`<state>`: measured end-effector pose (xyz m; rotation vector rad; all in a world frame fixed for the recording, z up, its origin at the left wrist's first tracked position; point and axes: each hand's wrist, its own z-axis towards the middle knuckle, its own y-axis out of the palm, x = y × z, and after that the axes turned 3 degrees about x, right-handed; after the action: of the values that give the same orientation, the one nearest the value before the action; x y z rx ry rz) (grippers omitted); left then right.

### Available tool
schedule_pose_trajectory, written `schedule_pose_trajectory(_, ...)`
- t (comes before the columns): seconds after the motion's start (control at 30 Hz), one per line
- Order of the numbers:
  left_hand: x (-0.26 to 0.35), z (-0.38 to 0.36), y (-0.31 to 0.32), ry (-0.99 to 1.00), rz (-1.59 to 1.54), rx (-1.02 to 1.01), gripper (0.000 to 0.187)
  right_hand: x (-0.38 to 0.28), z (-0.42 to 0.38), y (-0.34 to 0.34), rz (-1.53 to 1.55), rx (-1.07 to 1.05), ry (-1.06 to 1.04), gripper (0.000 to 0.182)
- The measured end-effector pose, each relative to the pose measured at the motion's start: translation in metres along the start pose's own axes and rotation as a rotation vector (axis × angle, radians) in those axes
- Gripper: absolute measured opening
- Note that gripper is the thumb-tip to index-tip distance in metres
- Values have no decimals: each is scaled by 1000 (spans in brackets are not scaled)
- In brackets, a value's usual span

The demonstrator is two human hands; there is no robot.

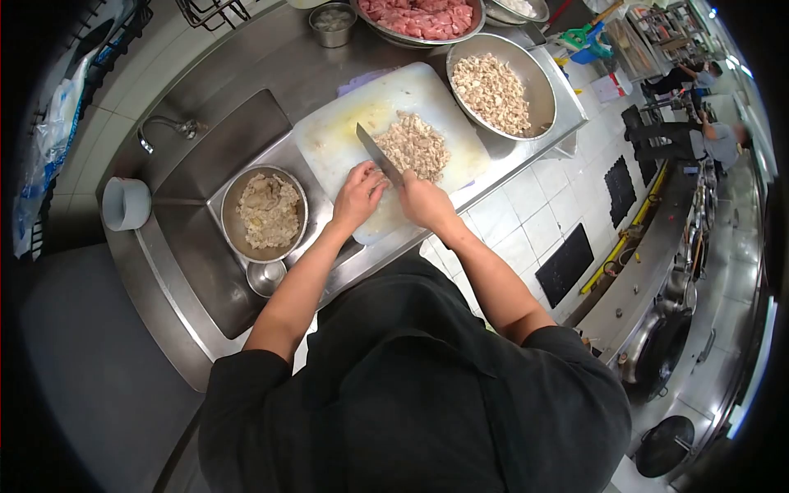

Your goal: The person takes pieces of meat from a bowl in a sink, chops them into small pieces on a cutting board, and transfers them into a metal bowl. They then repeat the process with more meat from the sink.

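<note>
My right hand [425,201] is closed round the handle of a kitchen knife [376,151], its blade pointing up and left over the white cutting board [329,123]. Beside the blade, my left hand [359,197] rests low on the board with its fingers curled in. Whatever lies under those fingertips is too small to make out. A heap of chopped pale meat [417,148] lies on the board just right of the blade.
A steel bowl [306,222] of pale food pieces stands left at the sink [189,255], above a small metal cup [267,278]. A big bowl [546,99] holds chopped meat; another basin [411,39] holds raw pink meat. Two people [723,144] stand far right.
</note>
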<state>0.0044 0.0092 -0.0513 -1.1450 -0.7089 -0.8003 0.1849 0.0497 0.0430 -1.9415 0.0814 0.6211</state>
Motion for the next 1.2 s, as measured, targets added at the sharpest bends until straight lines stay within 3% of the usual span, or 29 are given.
schedule_pose_trajectory(0.3, 7, 5, -16, 351, 308, -140, 22, -13, -21, 1, -26, -96, 9, 25)
schedule_pose_trajectory(0.47, 2, 5, -15, 283, 232, -161, 21, 1, 21, 31, 112, -35, 4, 25)
schedule_pose_trajectory(0.6, 7, 8, -22, 272, 238, -192, 20, -11, -4, -4, 79, -84, -15, 25)
schedule_pose_trajectory(0.7, 6, 7, -23, 248, 223, -211, 20, -8, 1, 38, 145, 22, 37, 24)
schedule_pose_trajectory(0.87, 5, 16, -27, 222, 154, -254, 20, -1, 18, 9, 147, -51, -34, 25)
schedule_pose_trajectory(1.07, 4, 10, -24, 177, 137, -238, 17, 4, 20, 52, 218, 77, -15, 25)
schedule_pose_trajectory(1.2, 6, 12, -35, 210, 155, -211, 18, -1, 32, 26, 216, 66, -42, 24)
